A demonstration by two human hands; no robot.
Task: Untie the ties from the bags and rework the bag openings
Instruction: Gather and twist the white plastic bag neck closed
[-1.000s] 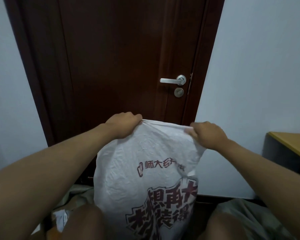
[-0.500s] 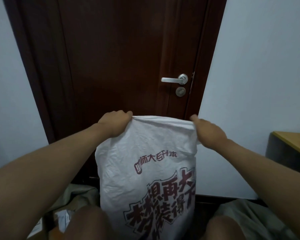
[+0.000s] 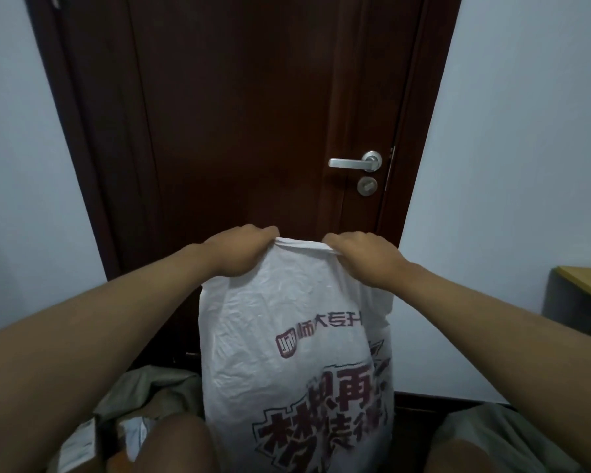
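So the floor (image 3: 413,418) is dark, looks like wood, and you only really see a strip of it at about 5 o'clock, along the dark skirting under the wall. The white bag with red print (image 3: 287,353) stands at 6 o'clock between the person's knees, though its bottom is out of shot so can't say for sure it's touching down. At 7 o'clock there's a heap of olive-grey bags (image 3: 144,390) with a white label. Another grey-green one (image 3: 498,435) sits at 4 o'clock
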